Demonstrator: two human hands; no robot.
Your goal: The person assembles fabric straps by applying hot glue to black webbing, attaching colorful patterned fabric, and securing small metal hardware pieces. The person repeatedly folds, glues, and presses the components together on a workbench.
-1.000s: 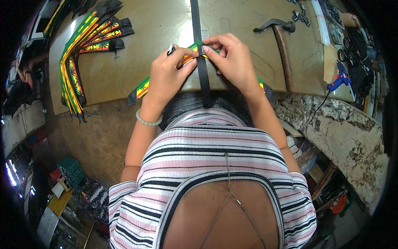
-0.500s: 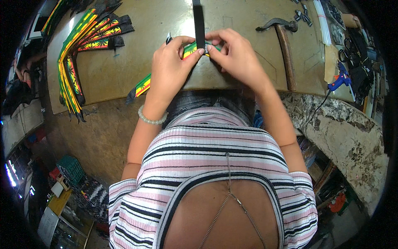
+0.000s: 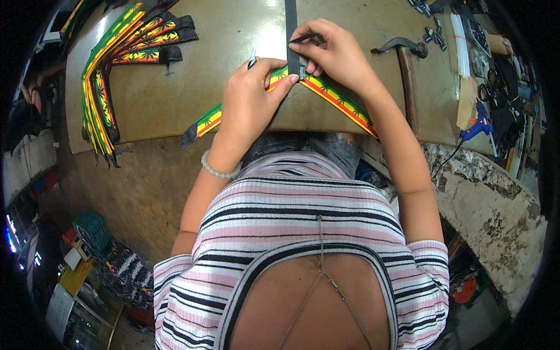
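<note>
A green, yellow and red strap with dark leaf shapes (image 3: 338,100) bends across the table's near edge. A long flat black strap (image 3: 293,29) meets it at the bend, beside a small grey piece (image 3: 302,72). My left hand (image 3: 256,93) is closed on the patterned strap, thumb pressing where the two straps meet. A pointed silver-and-black tip (image 3: 252,59) sticks out by its fingers; the rest is hidden. Just right of the black strap, my right hand (image 3: 329,51) pinches a thin black strip (image 3: 304,38). Whether that strip joins the black strap I cannot tell.
Several matching patterned straps (image 3: 96,81) lie stacked at the table's left. A hammer (image 3: 407,81) rests to the right, near small black clips (image 3: 434,35). White sticks (image 3: 461,46), scissors (image 3: 485,90) and a blue glue gun (image 3: 481,122) lie along the right edge.
My right hand has lifted away from the strap joint, up and right, and now pinches the black strip. The patterned strap's right arm now shows. My left hand keeps its hold.
</note>
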